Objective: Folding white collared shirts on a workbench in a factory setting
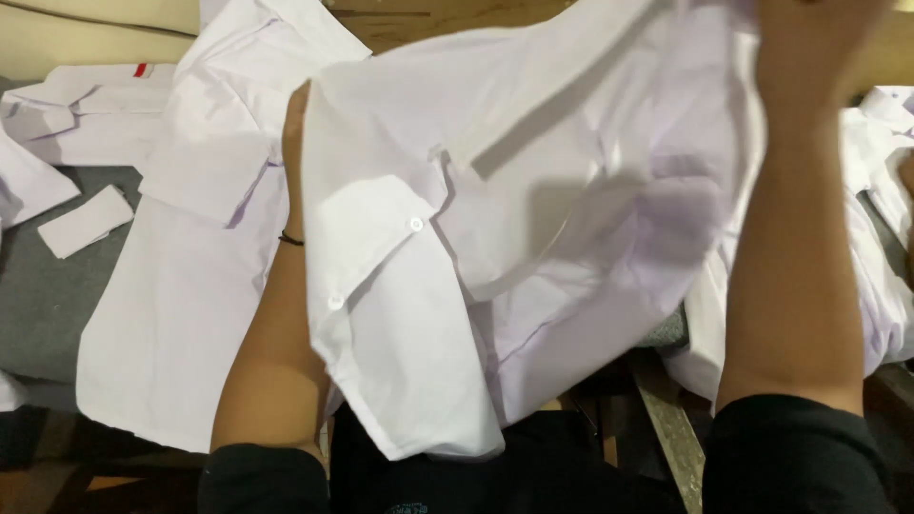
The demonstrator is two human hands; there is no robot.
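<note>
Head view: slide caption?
Both hands, left hand and right hand, lift a white buttoned shirt above more white garments.

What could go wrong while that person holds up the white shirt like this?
The white shirt covers most of the view and hides the left hand, so a grip could slip unnoticed. Its hem hangs off the table edge and might drag. It could also get mixed up with the other white shirt lying alongside.

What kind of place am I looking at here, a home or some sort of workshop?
Probably a garment workshop rather than a home. Several white shirts lie piled on a grey worktable, a loose white cloth piece sits beside them, and both hands hold up another white shirt with buttons.
</note>
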